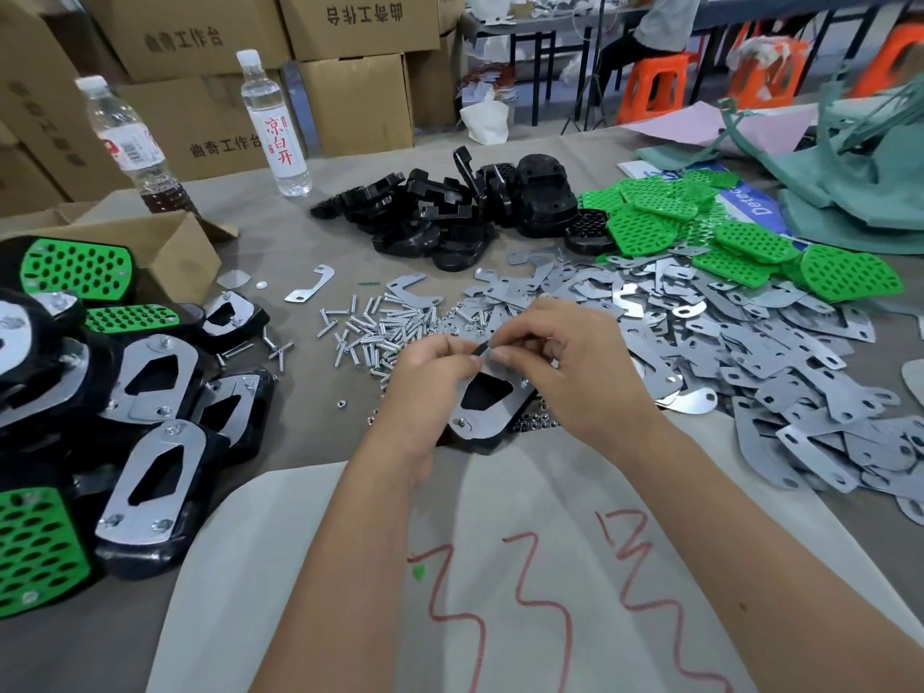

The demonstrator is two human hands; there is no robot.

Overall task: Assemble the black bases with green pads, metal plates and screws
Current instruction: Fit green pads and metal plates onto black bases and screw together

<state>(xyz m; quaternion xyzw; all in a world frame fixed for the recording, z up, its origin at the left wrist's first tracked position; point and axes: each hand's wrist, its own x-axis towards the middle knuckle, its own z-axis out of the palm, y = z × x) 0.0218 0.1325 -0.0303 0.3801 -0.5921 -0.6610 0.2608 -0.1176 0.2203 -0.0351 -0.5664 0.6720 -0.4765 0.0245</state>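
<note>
Both hands around plated base

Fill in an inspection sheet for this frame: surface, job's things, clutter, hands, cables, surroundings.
Surface: table under grey cloth, red scribbles near its front edge.
Job's things: base with plate in hand; finished units left; screws centre; bases behind; pads and plates right.
Clutter: two bottles, small box, green bags.
Hands: left hand and right hand both grip the base's top end.
Cables: nothing seen.
Surroundings: cartons, orange stools, seated person.
</note>
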